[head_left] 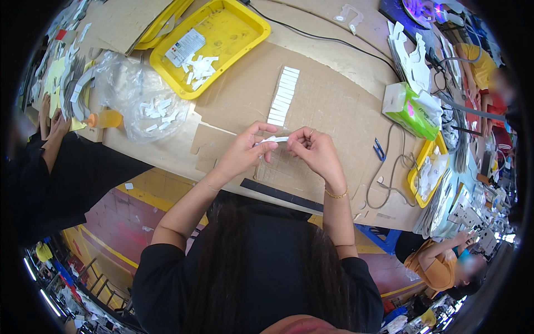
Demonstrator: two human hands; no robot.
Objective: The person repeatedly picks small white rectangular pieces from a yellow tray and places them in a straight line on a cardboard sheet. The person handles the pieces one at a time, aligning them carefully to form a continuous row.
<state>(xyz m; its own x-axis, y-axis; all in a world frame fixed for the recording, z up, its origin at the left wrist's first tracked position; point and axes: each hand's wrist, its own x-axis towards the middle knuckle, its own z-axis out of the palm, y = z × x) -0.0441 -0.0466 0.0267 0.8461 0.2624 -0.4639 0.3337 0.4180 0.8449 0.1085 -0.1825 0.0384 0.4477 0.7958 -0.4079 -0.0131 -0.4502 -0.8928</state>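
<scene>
Between my two hands is a small white strip, held just above the cardboard sheet. My left hand is closed on the strip's left part, with a few white bits showing at its fingertips. The fingers of my right hand pinch the strip's other end. Just beyond my hands, a column of white labels lies side by side on the cardboard. What exactly the strip is made of is too small to tell.
A yellow tray holds white pieces, far left of centre. Beside it lies a clear plastic bag with more pieces. At right are a green tissue pack, blue snips and a smaller yellow tray. Other people sit at both sides.
</scene>
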